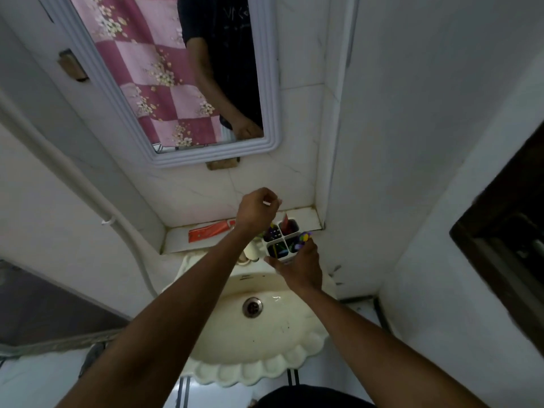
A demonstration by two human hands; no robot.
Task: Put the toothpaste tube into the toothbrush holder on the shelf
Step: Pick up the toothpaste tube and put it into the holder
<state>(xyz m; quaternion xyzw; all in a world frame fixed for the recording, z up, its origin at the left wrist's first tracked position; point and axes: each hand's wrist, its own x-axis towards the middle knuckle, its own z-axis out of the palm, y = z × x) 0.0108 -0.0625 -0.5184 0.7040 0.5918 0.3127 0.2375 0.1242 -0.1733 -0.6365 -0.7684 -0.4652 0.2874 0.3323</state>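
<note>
My left hand (257, 209) was closed on the white end of the toothpaste tube (285, 219), its red tip dipping into a back compartment of the white four-part toothbrush holder (282, 241) on the shelf (176, 240). My right hand (300, 266) gripped the holder's front.

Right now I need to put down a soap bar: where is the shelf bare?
The shelf is bare at its far left, between the left wall and the orange box, and at its far right, between the toothbrush holder and the corner wall. The middle is crowded: box, holder, tap and both hands, left and right.
</note>
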